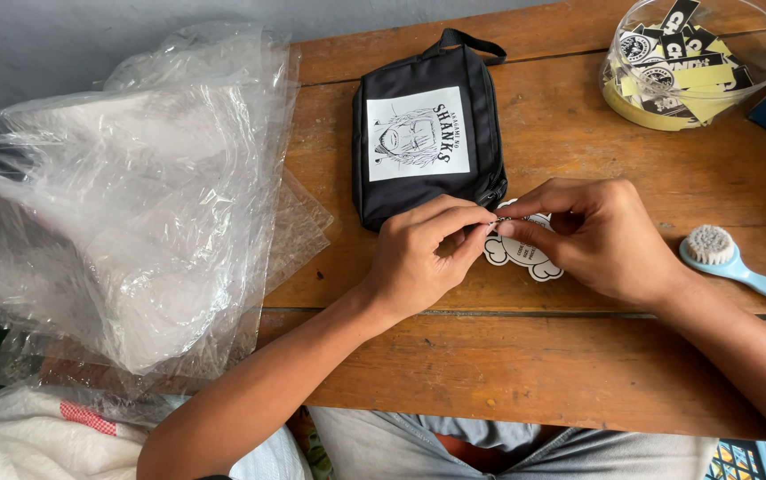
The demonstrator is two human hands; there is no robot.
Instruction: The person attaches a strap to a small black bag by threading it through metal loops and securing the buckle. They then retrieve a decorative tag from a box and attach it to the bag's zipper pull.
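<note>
Just below the black pouch (426, 133) on the table (578, 356), both hands, left (423, 258) and right (601, 236), pinch a small metal ring at the white tag (518, 253). The tiny ring could slip from the fingertips, or the tag tear if pulled.

Pouch (426, 133) ahead; plastic bags (125, 213) left

Two bare forearms are seen, with no sleeves, watch or rings worn. The left hand (423, 253) and right hand (601, 236) are ungloved. Grey-blue jeans are seen at six o'clock, over the lap.
</note>
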